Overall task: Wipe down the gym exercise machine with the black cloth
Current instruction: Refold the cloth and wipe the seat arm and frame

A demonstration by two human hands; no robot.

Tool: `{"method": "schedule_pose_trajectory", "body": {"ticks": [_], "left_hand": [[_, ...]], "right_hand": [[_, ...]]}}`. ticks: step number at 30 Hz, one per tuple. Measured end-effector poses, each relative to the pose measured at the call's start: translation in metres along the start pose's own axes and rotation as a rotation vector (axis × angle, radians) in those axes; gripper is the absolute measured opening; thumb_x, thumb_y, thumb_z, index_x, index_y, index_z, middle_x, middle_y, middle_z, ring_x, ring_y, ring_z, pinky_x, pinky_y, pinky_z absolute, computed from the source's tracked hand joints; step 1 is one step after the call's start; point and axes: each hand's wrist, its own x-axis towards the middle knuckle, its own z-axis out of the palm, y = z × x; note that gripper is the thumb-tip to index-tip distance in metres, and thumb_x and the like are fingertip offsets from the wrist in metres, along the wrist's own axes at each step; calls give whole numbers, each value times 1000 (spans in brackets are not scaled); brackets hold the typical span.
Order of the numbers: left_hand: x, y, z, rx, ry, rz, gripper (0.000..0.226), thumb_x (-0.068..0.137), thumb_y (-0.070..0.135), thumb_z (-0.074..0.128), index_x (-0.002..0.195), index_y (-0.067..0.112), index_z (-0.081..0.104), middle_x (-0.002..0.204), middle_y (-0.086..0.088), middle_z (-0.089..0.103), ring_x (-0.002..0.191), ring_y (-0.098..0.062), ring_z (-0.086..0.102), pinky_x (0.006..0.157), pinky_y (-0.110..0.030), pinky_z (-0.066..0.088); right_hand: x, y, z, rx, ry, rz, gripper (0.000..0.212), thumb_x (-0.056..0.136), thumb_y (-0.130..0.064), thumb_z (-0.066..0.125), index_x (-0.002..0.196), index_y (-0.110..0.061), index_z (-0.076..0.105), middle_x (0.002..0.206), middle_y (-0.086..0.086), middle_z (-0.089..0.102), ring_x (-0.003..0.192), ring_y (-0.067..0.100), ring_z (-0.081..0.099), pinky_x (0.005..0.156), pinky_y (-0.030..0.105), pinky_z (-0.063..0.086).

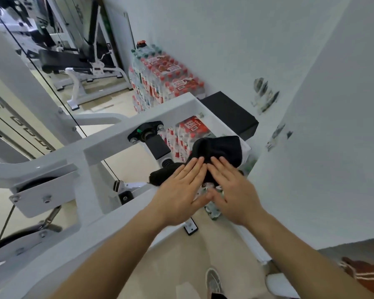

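left hand [180,192]: bare, forearm bare | right hand [232,190]: bare, forearm bare | shoe [213,281]: pale grey, perhaps mesh; blurred

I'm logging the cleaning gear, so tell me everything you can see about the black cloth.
The black cloth looks soft and thick, like a towel, plain with no print. It lies bunched and folded, draped over the right end of the white machine frame, with one rolled end sticking out to the left. The left hand and right hand press flat on its near side, fingers straight, side by side. Its underside is hidden.
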Motion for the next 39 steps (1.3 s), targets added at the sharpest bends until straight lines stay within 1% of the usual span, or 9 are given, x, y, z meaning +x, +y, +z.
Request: {"method": "schedule_pose_trajectory", "body": {"ticks": [6, 9, 14, 18, 22, 27, 32, 36, 39], "left_hand": [[6, -6, -6, -13, -10, 29, 74, 96, 64, -3, 158, 25, -7, 163, 11, -20, 147, -2, -26, 122, -26, -13], [48, 4, -9, -2, -28, 43, 73, 98, 62, 3, 158, 23, -8, 163, 9, -20, 148, -5, -25, 122, -27, -14], [114, 25, -5, -26, 3, 53, 74, 100, 61, 7, 159, 18, 1, 167, 2, -11, 153, -11, -14, 126, -37, 3], [100, 26, -7, -28, 1, 83, 74, 100, 64, 8, 159, 21, 0, 166, 5, -12, 151, -8, -18, 126, -33, -5], [67, 11, -15, -41, -49, 91, 74, 97, 67, 5, 158, 25, -5, 164, 10, -16, 148, -2, -23, 124, -28, -9], [82, 7, -13, -10, -69, 114, 74, 99, 64, 6, 157, 22, -12, 163, 7, -23, 147, -4, -28, 124, -29, -10], [135, 20, -15, -51, -42, 138, 72, 102, 61, 8, 157, 20, -13, 163, 3, -25, 148, -7, -27, 121, -27, -15], [162, 18, -20, -30, -27, 160, 71, 100, 60, 2, 157, 19, -11, 164, 2, -22, 149, -9, -25, 125, -35, -9], [175, 1, -24, -20, 19, 160, 66, 102, 56, 6, 159, 23, -4, 166, 7, -14, 151, -9, -20, 124, -33, -9]], "right_hand": [[8, 36, -1, -30, 21, -164, 51, 100, -35, 36, 149, -23, 47, 157, -5, 39, 148, 12, 31, 121, 39, 28], [20, 66, -14, -48, 29, -112, 52, 99, -34, 34, 149, -23, 47, 157, -5, 40, 148, 11, 32, 122, 39, 27], [31, 105, -31, -79, 60, 8, 55, 101, -36, 29, 150, -16, 45, 157, -1, 40, 146, 14, 35, 122, 39, 27], [20, 93, -25, -101, 95, -23, 55, 102, -38, 32, 148, -10, 46, 156, 5, 42, 147, 20, 35, 120, 42, 31], [12, 71, -12, -77, 65, -95, 61, 102, -44, 35, 152, -9, 40, 159, 6, 36, 151, 18, 27, 122, 39, 27], [20, 79, -22, -165, 5, -111, 69, 105, -55, 20, 154, -9, 34, 162, 7, 30, 152, 18, 22, 122, 43, 28], [37, 107, -36, -216, -33, -1, 77, 103, -61, 6, 157, -8, 23, 166, 8, 17, 155, 18, 10, 125, 41, 18], [57, 132, -44, -221, -99, -12, 78, 101, -62, -2, 160, -13, 10, 168, 2, 3, 155, 12, -4, 127, 36, 7], [72, 137, -44, -201, -83, -29, 75, 102, -58, -3, 159, -12, 16, 167, 3, 10, 155, 13, 3, 126, 35, 7]]}}
